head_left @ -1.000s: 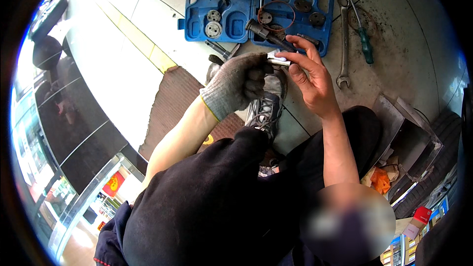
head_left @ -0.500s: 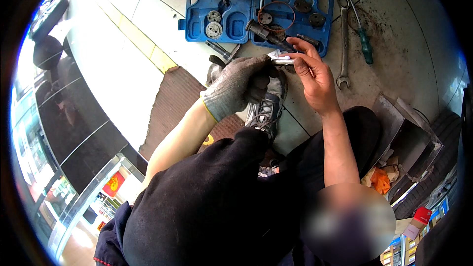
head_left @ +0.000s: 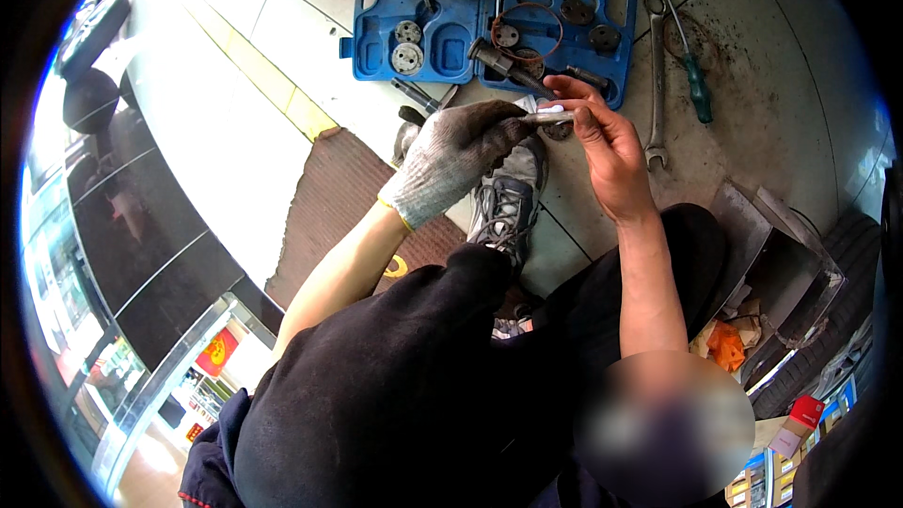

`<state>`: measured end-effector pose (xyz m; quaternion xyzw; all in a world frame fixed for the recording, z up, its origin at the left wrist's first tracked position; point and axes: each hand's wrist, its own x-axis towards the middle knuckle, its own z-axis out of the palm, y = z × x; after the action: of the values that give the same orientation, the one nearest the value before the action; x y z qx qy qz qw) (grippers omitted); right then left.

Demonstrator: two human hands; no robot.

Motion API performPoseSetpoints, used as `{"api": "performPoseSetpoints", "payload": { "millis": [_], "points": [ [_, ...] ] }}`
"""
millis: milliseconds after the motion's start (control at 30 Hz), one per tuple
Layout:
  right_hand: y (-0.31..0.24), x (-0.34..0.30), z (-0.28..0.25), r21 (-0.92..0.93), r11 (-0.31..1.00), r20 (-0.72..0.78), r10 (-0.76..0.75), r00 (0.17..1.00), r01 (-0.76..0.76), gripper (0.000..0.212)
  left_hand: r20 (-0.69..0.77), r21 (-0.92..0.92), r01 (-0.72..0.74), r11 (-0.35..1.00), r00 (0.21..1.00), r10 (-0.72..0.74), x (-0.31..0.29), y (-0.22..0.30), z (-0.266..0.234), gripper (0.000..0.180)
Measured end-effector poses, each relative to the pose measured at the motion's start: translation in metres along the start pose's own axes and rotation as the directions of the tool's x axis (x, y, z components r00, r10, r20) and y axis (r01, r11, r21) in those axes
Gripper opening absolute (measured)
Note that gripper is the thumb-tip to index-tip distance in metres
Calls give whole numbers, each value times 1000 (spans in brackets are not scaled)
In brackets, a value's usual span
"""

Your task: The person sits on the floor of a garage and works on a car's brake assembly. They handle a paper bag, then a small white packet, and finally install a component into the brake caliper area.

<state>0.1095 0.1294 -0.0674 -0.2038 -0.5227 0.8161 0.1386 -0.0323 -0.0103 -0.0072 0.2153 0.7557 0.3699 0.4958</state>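
Observation:
My left hand, in a grey work glove darkened at the fingers, is closed around one end of a slim metal rod. Bare, my right hand meets the rod's other end between thumb and forefinger, with its other fingers stretched further out. A small white scrap, perhaps paper or tissue, lies against the rod by the fingertips. Just beyond the hands is an open blue tool case with round metal discs in its recesses. A dark threaded tool rests across its near edge.
A combination wrench and a green-handled screwdriver lie on the tiles at right. My shoe is below the hands, beside brown cardboard. A grey metal box and a tyre stand at lower right.
My left hand has shifted slightly right and turned, with its glove back facing up more. My right thumb and forefinger have closed in on the rod's end.

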Motion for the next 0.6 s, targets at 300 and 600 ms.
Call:
{"api": "performPoseSetpoints", "payload": {
  "millis": [300, 600],
  "points": [
    [2, 1, -2, 3, 999, 15, 38, 999, -38, 42, -71, 292, -273, 917, 949, 306, 2, -3, 2, 24],
    [0, 1, 1, -2, 999, 10, 41, 999, -41, 51, -88, 360, -326, 874, 921, 380, 3, -7, 1, 22]
  ]
}}
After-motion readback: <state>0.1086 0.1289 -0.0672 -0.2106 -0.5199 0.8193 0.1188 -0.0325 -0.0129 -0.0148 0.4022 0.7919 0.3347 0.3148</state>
